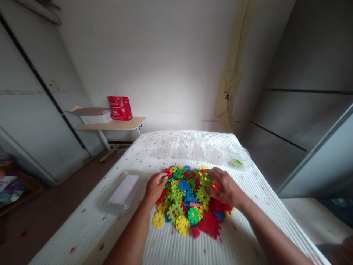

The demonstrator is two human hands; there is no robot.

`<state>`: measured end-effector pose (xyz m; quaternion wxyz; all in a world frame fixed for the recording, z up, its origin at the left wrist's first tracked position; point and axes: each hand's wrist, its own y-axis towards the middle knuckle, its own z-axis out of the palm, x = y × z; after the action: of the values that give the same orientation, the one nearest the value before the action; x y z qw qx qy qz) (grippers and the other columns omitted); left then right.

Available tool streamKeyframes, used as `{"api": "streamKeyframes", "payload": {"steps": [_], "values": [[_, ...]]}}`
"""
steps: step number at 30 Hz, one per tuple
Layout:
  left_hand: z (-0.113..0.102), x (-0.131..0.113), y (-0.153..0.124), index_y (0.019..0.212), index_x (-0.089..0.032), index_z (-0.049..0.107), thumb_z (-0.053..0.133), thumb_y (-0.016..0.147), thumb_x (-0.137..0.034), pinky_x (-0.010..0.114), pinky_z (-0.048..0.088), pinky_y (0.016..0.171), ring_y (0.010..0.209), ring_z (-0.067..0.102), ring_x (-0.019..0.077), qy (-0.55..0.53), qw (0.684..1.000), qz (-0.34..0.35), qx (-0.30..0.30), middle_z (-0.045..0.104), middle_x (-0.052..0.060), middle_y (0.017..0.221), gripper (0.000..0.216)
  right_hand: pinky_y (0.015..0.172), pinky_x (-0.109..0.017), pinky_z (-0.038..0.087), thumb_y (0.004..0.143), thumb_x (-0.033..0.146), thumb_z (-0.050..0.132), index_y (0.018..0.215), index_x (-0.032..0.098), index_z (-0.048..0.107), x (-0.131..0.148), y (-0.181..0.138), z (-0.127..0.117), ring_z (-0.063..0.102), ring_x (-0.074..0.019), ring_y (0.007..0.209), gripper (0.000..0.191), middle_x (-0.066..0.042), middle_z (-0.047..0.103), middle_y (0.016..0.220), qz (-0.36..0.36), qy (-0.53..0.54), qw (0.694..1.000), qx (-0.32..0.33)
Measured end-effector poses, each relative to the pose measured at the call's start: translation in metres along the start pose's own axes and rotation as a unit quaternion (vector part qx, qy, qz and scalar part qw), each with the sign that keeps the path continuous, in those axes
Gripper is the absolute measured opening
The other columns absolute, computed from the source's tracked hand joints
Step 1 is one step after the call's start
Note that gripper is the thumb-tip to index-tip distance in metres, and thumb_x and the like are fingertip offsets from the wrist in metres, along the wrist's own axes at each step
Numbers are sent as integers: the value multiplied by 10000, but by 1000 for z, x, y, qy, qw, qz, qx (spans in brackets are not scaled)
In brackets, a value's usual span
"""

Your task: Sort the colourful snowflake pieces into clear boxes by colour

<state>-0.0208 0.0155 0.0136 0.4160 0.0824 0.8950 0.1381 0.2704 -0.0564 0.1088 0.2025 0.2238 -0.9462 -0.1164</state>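
Note:
A heap of colourful plastic interlocking pieces (184, 186) lies on the quilted bedcover, with notched discs, lattice squares and toothed plates among them. At its left edge is my left hand (156, 187), thumb and fingers drawn together; whatever they hold is hidden. My right hand (225, 187) reaches over the right side, its curved fingers apart above a yellow-green lattice piece (204, 179) and small red bits. A large red toothed plate (211, 224) rests at the near right of the heap, and a yellow notched disc (183, 225) sits at the front.
Beyond the heap stands a clear compartment tray (183, 149), with a light-green piece (237, 164) in its right-hand compartment. To the left lies a clear plastic box (121, 193) with a white sheet. A side table (121, 124) carries a red bag (120, 108) and white box (95, 117).

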Motion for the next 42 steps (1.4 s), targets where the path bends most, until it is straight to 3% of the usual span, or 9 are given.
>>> {"api": "streamKeyframes", "payload": {"steps": [5, 8, 24, 28, 31, 34, 38, 42], "values": [[-1, -4, -1, 955, -190, 664, 473, 796, -327, 314, 459, 888, 963, 620, 190, -9, 1000, 2, -3, 688, 61, 1007, 284, 821, -379, 393, 674, 323, 650, 1162, 179, 551, 22, -12, 12, 529, -270, 967, 518, -121, 578, 1042, 19, -102, 991, 90], [-2, -5, -1, 950, -185, 665, 473, 792, -324, 311, 459, 887, 961, 619, 189, -4, 1000, 3, -6, 687, 64, 1003, 285, 829, -385, 370, 666, 349, 661, 1104, 172, 570, 26, -12, 23, 516, -282, 988, 481, -131, 576, 1056, 29, -133, 985, 110], [0, 1, 1, 947, -203, 666, 475, 782, -350, 324, 450, 903, 961, 614, 193, -1, 1000, 3, -8, 688, 54, 1002, 292, 832, -441, 323, 662, 374, 656, 1077, 190, 582, 33, -10, 35, 531, -291, 913, 460, -127, 619, 973, 24, -192, 976, 98], [0, 2, 1, 953, -200, 664, 478, 778, -365, 324, 458, 896, 945, 623, 196, 3, 1000, 1, -5, 690, 53, 998, 304, 853, -432, 321, 685, 353, 630, 1096, 188, 578, 26, -9, 21, 539, -284, 927, 446, -125, 624, 982, 18, -184, 980, 69], [0, 1, 1, 943, -200, 667, 472, 779, -364, 321, 460, 892, 943, 625, 196, 2, 1000, 5, -6, 693, 53, 991, 303, 854, -412, 334, 719, 285, 578, 1151, 198, 555, -1, -4, -11, 549, -264, 941, 441, -118, 628, 1031, 59, -187, 981, 5], [-1, 0, 2, 944, -206, 669, 476, 774, -355, 322, 464, 885, 945, 625, 197, 2, 1000, 5, -6, 694, 52, 992, 297, 804, -391, 377, 704, 278, 569, 1174, 196, 549, -50, 5, -50, 544, -282, 981, 477, -125, 626, 1065, 135, -218, 965, -49], [-1, -1, 2, 951, -200, 668, 466, 779, -358, 320, 474, 868, 941, 628, 198, 2, 1000, 0, -4, 694, 57, 992, 308, 745, -367, 421, 656, 265, 597, 1140, 260, 575, -126, 19, -82, 520, -290, 1054, 485, -87, 616, 1126, 195, -224, 955, -12], [-2, -1, 2, 951, -196, 664, 457, 784, -384, 325, 476, 867, 932, 633, 200, -1, 1000, 3, -2, 694, 60, 988, 326, 722, -369, 443, 615, 242, 629, 1087, 284, 617, -173, 32, -81, 553, -284, 1016, 473, -71, 625, 1130, 236, -209, 948, 49]]}}
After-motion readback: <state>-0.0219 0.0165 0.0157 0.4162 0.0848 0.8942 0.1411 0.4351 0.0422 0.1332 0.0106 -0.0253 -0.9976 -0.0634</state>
